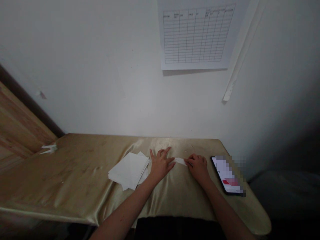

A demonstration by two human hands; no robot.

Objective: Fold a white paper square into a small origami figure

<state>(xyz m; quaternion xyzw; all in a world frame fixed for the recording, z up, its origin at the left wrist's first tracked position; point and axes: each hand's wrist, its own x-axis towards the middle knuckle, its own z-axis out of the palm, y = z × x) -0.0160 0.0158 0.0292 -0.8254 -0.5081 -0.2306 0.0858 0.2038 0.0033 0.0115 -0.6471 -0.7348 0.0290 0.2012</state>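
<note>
A small strip of white paper (180, 161), seemingly folded, lies on the gold cloth between my hands. At its left end, my left hand (161, 162) pinches or presses it with thumb and index finger, while the other fingers spread outward. My right hand (197, 166) has its fingers curled, with the fingertips on the strip's right end. Fingers cover both ends of the strip. Just left of my left hand is a loose stack of white paper sheets (128, 170), some with perforated edges; my left forearm passes over its right side.
A phone (227, 176) with a lit screen lies right of my right hand. The gold satin cloth (75, 173) covers the table, which meets a white wall. A small white object (49, 148) sits at the far left. A printed table sheet (195, 36) hangs above.
</note>
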